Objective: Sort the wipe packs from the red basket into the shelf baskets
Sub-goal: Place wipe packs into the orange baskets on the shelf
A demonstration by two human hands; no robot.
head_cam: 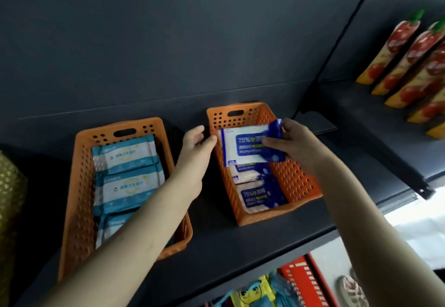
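Two orange shelf baskets stand on a dark shelf. The left basket (79,186) holds several white-and-teal wipe packs (125,155). The right basket (296,181) holds blue-and-white alcohol wipe packs (260,198). My right hand (296,143) pinches one more blue alcohol wipe pack (245,145) by its right end, over the far part of the right basket. My left hand (196,142) is at that basket's left rim, with its thumb touching the rim beside the pack. The red basket (305,282) shows below the shelf at the bottom edge, with colourful packs (252,292) beside it.
Tall tomato-printed pouches (409,66) line a shelf at the upper right. A yellow-green patterned object (9,210) sits at the left edge. A shoe (351,290) shows on the floor at the bottom right. The shelf front edge (265,256) runs across below the baskets.
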